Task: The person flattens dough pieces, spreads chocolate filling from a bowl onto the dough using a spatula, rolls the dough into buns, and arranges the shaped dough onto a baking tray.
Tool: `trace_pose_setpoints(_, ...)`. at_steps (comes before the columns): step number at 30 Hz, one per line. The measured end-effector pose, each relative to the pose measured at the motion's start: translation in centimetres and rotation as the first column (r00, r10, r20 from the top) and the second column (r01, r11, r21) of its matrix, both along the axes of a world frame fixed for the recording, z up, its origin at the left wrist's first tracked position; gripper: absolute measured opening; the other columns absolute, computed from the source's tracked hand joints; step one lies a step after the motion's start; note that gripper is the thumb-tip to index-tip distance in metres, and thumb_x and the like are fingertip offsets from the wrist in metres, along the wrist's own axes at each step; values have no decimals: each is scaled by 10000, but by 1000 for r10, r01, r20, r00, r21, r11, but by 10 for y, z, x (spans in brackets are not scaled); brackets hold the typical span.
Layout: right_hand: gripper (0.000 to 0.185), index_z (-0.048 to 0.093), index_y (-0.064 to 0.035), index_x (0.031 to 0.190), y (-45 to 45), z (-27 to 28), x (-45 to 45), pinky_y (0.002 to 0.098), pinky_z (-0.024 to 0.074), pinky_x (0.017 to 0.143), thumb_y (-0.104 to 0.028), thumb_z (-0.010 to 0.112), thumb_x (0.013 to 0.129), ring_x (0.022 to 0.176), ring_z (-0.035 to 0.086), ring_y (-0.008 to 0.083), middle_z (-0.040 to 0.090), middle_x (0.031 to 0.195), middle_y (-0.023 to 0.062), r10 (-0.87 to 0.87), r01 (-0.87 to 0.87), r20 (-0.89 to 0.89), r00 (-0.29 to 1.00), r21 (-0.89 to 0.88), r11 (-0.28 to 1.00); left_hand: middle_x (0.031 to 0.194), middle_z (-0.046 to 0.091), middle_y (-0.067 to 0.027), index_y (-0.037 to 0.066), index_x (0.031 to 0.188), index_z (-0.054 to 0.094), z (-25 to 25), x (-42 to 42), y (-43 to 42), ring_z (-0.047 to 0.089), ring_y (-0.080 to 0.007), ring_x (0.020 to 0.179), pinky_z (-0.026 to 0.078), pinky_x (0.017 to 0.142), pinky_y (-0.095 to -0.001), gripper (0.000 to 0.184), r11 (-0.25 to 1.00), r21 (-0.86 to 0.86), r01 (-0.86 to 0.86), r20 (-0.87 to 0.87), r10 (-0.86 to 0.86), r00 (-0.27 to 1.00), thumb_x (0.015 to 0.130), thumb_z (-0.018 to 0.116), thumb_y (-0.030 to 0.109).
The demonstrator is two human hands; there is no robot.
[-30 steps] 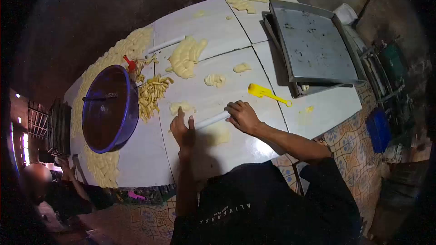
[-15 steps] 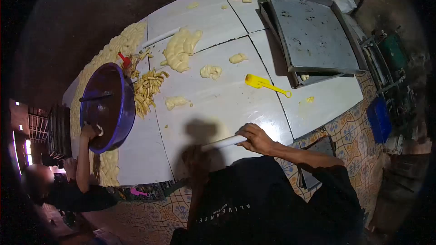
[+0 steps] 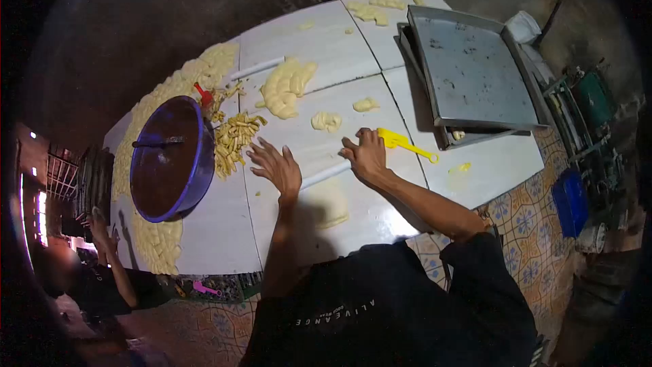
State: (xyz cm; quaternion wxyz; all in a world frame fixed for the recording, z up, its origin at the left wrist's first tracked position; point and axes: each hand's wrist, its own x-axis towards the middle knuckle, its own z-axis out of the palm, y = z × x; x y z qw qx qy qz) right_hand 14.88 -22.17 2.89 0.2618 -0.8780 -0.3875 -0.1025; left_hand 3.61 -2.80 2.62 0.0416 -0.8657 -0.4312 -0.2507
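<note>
A white rolling pin [image 3: 326, 174] lies across the table, above a flattened sheet of dough [image 3: 331, 207]. My left hand [image 3: 277, 168] is at its left end with the fingers spread. My right hand [image 3: 365, 156] rests on the right end, fingers bent and apart, palm down. Beyond the pin sit a small dough lump [image 3: 326, 121] and another piece [image 3: 365, 105]. A yellow scraper [image 3: 407, 145] lies just right of my right hand. Farther off is a large dough mass [image 3: 285, 88].
A purple basin [image 3: 204, 170] of brown contents stands left, beside cut strips [image 3: 234, 137] and a red tool [image 3: 202, 94]. Dough pieces [image 3: 156, 241] line the left edge. Metal trays [image 3: 482, 75] are stacked right. A co-worker [image 3: 112, 251] is at lower left.
The pin and both hands have moved forward, away from my body. My left hand's fingers have spread. The dough lump near the strips no longer shows. The co-worker's hand has left the basin.
</note>
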Motion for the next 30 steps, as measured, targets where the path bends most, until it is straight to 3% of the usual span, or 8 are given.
trace_pose_setpoints(2,390,711,-99,1246,-20,6,11,510,412,1016,-240,725,883,1188,490,390,569,1224,241,-56,78,-147,988,152,985,1618,314,-239,-4,1578,288,16,-18,-3,236,-451,1506,214,1201,-594,698,809,-302,504,476,-329,815,1007,571,282)
trace_pose_setpoints(5,403,683,1,1217,-72,9,39,535,424,999,-132,744,842,1154,511,451,566,1220,292,-114,152,-200,973,187,970,1334,589,-195,18,1559,339,28,-36,-31,525,-376,1234,389,1057,-475,744,544,-494,678,193,-692,696,907,688,104)
trace_pose_setpoints(9,304,657,44,1061,-117,-21,56,564,446,919,-121,728,816,1029,527,484,595,1063,313,-159,162,37,987,-151,975,1157,632,-156,84,1570,359,14,-30,-47,589,-343,1058,468,942,-441,767,599,-359,716,20,-762,648,868,654,-10)
trace_pose_setpoints(16,281,694,24,855,-121,-19,72,459,547,769,-182,844,736,826,684,399,709,869,227,-100,68,-326,940,-110,992,1254,614,-211,28,1554,369,20,-121,-35,581,-392,1047,474,949,-461,754,904,-133,407,392,-329,859,847,582,-127)
trace_pose_setpoints(19,366,641,45,876,-113,-4,58,371,531,632,-222,857,749,673,689,255,692,766,183,8,-56,-450,893,-94,994,1202,618,-186,15,1543,382,1,-194,-14,576,-363,1046,458,948,-469,739,978,-210,16,258,40,965,842,596,-80)
trace_pose_setpoints(20,314,626,7,905,-110,-45,62,338,511,592,-167,851,772,671,666,182,637,690,78,173,-103,-401,900,191,976,1167,615,-171,35,1532,403,-9,-219,-9,575,-345,1045,451,945,-477,741,972,-183,-148,123,172,977,827,614,-52)
trace_pose_setpoints(23,323,652,39,1180,-49,53,5,282,566,610,83,669,861,727,679,171,610,927,81,229,-117,-722,652,203,972,1129,605,-149,80,1481,475,-21,-252,-7,575,-322,1046,442,946,-491,722,920,-160,-358,-5,362,932,787,653,-7)
trace_pose_setpoints(30,474,594,-3,1366,157,161,-86,309,528,663,126,543,913,795,583,177,536,1038,94,734,-728,-357,578,181,661,1192,572,-141,114,1230,679,-21,-259,-8,553,-339,1097,435,997,-512,465,950,-105,-295,191,310,931,779,658,5)
